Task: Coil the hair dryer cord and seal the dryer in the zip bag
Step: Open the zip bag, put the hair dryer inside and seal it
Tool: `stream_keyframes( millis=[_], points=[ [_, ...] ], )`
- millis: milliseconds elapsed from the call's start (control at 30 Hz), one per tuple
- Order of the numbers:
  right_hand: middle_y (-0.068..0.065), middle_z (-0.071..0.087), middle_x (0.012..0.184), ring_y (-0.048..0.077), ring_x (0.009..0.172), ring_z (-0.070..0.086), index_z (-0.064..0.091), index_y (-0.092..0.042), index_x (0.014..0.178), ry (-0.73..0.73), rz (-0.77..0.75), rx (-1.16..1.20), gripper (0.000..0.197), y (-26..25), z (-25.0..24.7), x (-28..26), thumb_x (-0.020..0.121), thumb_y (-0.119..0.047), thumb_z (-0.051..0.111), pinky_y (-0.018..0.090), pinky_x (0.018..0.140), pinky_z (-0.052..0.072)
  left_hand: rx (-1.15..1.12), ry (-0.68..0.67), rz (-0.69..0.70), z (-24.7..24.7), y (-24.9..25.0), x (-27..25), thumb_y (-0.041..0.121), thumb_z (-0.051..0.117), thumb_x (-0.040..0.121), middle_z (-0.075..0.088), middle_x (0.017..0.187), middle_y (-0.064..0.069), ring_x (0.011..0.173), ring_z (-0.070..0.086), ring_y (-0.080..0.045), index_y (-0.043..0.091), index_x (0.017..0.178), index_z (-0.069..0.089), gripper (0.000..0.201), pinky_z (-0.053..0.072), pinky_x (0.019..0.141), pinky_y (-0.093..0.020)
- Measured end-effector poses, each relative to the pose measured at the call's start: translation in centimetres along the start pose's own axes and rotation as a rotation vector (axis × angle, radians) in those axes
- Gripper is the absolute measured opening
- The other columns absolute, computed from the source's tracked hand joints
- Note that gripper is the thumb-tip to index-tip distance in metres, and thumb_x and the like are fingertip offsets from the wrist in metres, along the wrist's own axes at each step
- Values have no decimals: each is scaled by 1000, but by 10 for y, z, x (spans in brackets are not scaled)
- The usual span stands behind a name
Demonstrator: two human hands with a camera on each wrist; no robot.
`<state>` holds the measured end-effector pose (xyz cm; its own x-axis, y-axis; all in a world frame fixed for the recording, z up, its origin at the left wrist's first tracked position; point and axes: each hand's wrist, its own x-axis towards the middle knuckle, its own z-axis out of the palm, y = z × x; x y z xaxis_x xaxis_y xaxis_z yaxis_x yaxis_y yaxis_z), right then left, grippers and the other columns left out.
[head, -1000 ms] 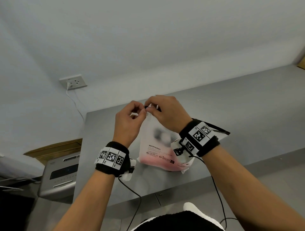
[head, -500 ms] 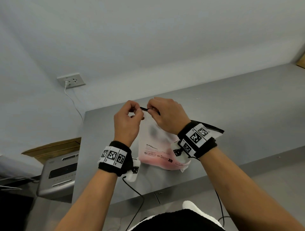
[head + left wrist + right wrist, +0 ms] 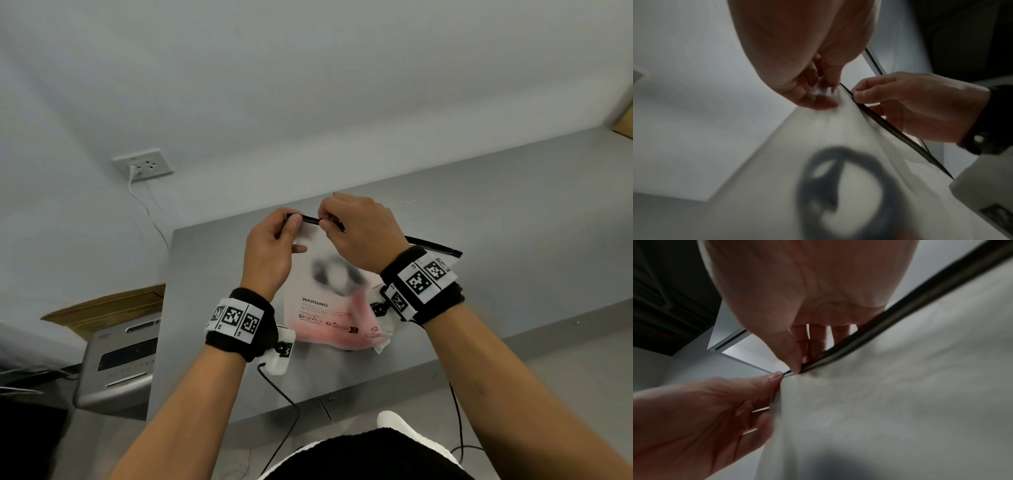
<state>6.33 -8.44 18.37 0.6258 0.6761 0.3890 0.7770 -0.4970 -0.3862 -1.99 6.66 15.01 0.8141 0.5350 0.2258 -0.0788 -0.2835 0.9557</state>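
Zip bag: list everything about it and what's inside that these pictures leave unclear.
- Hair dryer: only a pink blur through the frosted zip bag, head view; shape unreadable.
- Cord: dark smeared loop, left wrist view; number of coils unclear.
- Zip strip: the stretch under the right hand and wristband is hidden, head view; how far sealed unknown.
- Print under "WARNING": too small, head view.

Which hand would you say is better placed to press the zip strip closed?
Probably the right hand: it pinches the zip strip beside the left hand, which holds the zip bag at its corner; the remaining strip runs rightward.
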Motion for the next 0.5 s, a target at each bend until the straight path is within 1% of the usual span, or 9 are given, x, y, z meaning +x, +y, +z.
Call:
stream_keyframes(
  millis=[67,133,233,267,400,500],
  points=[
    [-7,64,92,25,77,57,59,-22,94,-8,20,-12,9,1,1,-1,93,-28,52,36,67,47,-19,27,-14,3,-2,3,14,55,104,65,79,6,77,62,-8,14,95,71,18,62,71,-29],
    [-7,64,92,26,76,57,58,-23,94,-13,42,-34,8,6,1,-3,94,-28,51,36,66,47,-19,71,-17,4,-5,7,13,56,104,65,79,2,78,63,-11,16,92,71,19,62,72,-28],
    [-8,63,92,26,75,56,56,-24,92,-22,98,-73,7,22,-1,-12,95,-28,50,34,65,42,-33,150,-36,0,-12,14,14,57,103,65,79,0,78,62,-15,22,85,71,24,60,72,-29],
    [-8,63,91,26,75,56,56,-24,92,-26,118,-86,8,29,-2,-17,96,-28,50,33,64,42,-38,177,-45,-2,-15,16,15,57,103,64,79,0,78,61,-15,24,84,71,26,60,72,-29],
    [-8,62,86,26,73,59,56,-26,91,-31,195,-135,9,63,-11,-40,97,-29,51,35,63,47,-47,246,-86,-11,-23,24,16,57,104,63,78,1,78,61,-17,26,82,70,27,60,72,-30],
    [-9,61,83,27,73,59,58,-26,90,-12,272,-151,7,85,-22,-56,96,-28,53,36,65,49,-50,269,-104,-15,-28,28,17,56,104,63,79,0,77,61,-18,26,82,70,27,60,72,-31]
  ],
)
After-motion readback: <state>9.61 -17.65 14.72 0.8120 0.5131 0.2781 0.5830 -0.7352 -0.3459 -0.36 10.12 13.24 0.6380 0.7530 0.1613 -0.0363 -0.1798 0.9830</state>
